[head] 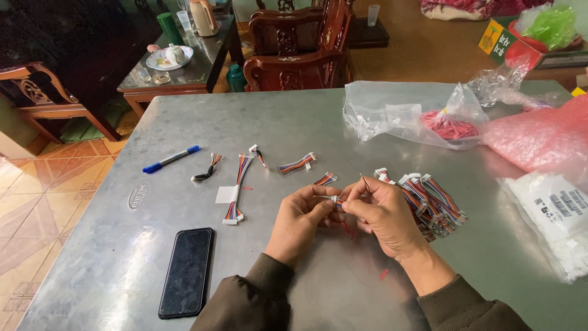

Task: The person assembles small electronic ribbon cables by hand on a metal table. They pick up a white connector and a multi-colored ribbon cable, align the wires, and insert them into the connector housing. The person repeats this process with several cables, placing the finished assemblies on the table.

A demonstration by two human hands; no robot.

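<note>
Multicoloured wire harness [334, 200] pinched in left hand [301, 222]; right hand [384, 216] grips single wire [365, 182]. Finished pile [432, 202] at 3 o'clock; loose harnesses [296, 164] at 11 remain.

small white connector [334, 199] mostly hidden between fingertips; too small to tell detail | thin wire [365, 182] partly covered by right hand [383, 216] | white bags [554, 214] cut off at right edge | wire bundle pile [432, 205] partly behind right hand
</note>
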